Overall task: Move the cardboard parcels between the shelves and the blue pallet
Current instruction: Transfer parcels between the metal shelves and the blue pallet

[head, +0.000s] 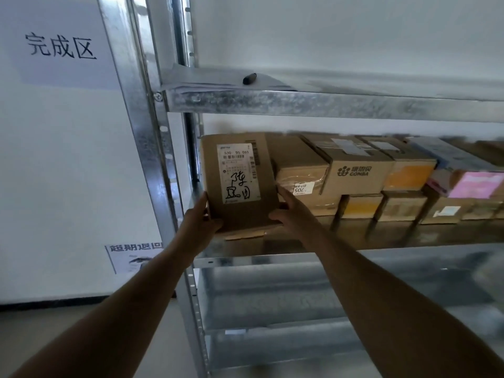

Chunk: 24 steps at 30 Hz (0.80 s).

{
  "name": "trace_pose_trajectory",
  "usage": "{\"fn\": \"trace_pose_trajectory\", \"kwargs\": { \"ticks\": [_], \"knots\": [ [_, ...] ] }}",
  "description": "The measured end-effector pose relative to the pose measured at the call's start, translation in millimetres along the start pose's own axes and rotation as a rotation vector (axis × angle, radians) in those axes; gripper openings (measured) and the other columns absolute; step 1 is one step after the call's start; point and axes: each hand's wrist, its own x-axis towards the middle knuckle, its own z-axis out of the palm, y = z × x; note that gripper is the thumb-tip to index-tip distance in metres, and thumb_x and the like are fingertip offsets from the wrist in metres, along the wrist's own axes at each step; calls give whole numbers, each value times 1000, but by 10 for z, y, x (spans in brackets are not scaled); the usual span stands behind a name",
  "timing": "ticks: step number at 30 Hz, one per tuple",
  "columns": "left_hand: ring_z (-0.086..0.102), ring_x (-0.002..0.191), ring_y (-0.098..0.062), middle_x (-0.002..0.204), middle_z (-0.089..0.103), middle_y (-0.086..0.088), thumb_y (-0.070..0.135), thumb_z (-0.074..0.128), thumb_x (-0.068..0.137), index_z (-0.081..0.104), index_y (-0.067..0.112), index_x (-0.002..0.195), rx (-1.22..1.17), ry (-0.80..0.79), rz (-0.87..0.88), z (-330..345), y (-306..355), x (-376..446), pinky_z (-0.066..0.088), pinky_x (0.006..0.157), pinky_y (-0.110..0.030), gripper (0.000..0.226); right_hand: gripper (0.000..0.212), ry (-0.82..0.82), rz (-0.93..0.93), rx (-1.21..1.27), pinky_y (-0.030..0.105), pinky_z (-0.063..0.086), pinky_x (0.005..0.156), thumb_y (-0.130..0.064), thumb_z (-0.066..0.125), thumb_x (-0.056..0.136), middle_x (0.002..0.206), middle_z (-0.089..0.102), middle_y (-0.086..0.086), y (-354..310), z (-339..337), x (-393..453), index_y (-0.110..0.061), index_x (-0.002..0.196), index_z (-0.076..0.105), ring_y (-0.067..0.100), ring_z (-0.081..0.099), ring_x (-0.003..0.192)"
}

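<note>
Both hands, left hand (pixel 200 219) and right hand (pixel 290 211), are gripping an upright labelled parcel (pixel 240 184) at centre frame, crowding stacked boxes (pixel 357 173) rightward, the steel post (pixel 152 159) flanking its left.

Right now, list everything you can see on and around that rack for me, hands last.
Rack: one, galvanised grey, three shelf levels in view.
Held parcel: one, brown, white label with black handwriting, standing on end at the left of the middle shelf.
Other parcels: about ten, blurred, mostly brown, a pink one at far right; stacked two high to the right of the held parcel.
Marker: one, black, on papers on the top shelf.
Papers: a few white sheets, left end of the top shelf.
Wall signs: two, white with black characters, left of the rack.
Hands: left grips the held parcel's lower left corner; right holds its lower right edge.
</note>
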Motion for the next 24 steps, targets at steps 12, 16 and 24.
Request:
{"fn": "trace_pose_trajectory", "kwargs": {
  "ticks": [12,16,24],
  "knots": [
    [49,120,-4,132,49,11,-10,45,87,27,48,137,-89,-81,171,952,177,-1051,50,81,-16,78,69,94,-180,2,7,47,68,-1,58,84,109,52,-27,306,-652,-1416,-55,120,33,-10,54,99],
    [50,118,-4,127,52,17,-8,44,89,24,43,141,-101,-93,155,1568,304,-1287,49,92,-31,76,72,158,-223,-39,9,47,76,0,58,83,116,54,-21,480,-1130,-1931,-48,130,32,-7,53,106],
    [53,113,5,122,55,27,-6,50,89,28,53,132,-113,-229,214,2910,582,-1515,52,80,-17,76,75,331,-239,12,13,51,74,2,63,82,109,56,-35,947,-2175,-2808,-52,125,35,-5,56,105]
  ]
}}
